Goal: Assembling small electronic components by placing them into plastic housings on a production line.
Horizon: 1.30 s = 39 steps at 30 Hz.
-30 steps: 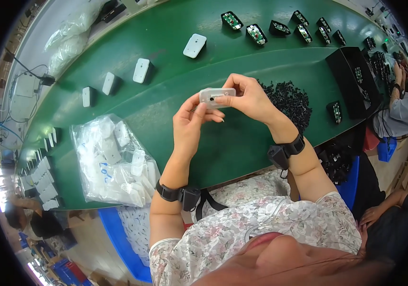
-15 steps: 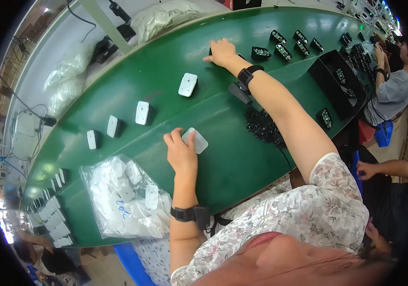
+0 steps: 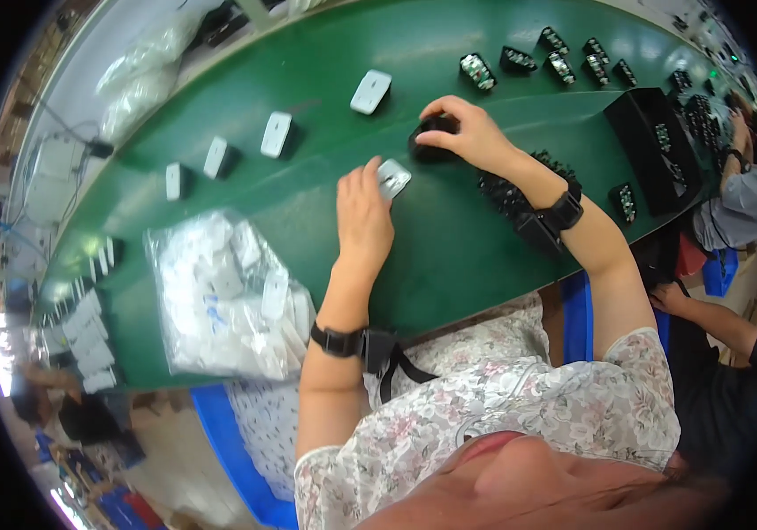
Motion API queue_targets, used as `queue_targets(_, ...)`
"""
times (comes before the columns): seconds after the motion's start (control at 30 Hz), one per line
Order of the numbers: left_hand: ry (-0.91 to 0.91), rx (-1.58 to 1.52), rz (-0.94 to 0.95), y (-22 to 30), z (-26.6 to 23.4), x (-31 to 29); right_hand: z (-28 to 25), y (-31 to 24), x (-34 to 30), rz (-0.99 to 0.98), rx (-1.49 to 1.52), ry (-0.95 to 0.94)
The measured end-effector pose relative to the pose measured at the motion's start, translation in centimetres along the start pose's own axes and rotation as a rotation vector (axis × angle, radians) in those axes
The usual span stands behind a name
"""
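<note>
Across the green worktop (image 3: 449,265), the work looks partway through: four white-topped units (image 3: 371,92) stand in a spaced line, apparently covered already, with more white-faced units (image 3: 91,327) packed at the far left. Seven open black housings (image 3: 477,71) showing circuit boards sit at the far right – to judge by that, left to be covered.

The blue bin (image 3: 219,442) below the left edge holds many small white pieces with dark specks. The clear plastic bag (image 3: 188,358) is full of loose white covers, and the black box (image 3: 630,132) contains a few board-bearing pieces.

The right hand (image 3: 475,137) grasps a black housing (image 3: 431,154) between thumb and fingers, near the worktop's middle. The left hand (image 3: 365,215) has its fingertips against a white cover (image 3: 393,178) just beside it – whether it grips, I cannot tell. Small black parts (image 3: 502,196) lie heaped by the right forearm.
</note>
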<state>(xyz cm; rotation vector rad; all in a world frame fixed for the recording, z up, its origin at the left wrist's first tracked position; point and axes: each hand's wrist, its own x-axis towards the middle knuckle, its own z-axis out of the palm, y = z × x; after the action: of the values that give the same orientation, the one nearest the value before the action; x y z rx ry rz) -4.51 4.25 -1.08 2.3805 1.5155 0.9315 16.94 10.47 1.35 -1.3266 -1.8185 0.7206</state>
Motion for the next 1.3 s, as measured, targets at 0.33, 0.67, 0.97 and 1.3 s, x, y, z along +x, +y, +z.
queue_targets(0.33,0.015,-0.235,0.052,-1.0,-1.1,-0.8,-0.2,-0.6,-3.4,-0.353,-0.404,-0.062)
queue_targets(0.67,-0.041,-0.292,0.047,-1.8,-1.8,-2.9,4.1,-3.0,-3.1,-0.429,-0.292,-0.242)
queue_targets(0.97,-0.092,0.058,0.094,-1.7,-1.6,-3.4,5.2,-2.5,-4.0,-0.479,-0.342,-0.157)
queue_targets(1.3,-0.056,0.278,0.183,-1.6,-1.0,-3.2,5.7,-1.4,-4.0,-0.564,-0.454,-0.011)
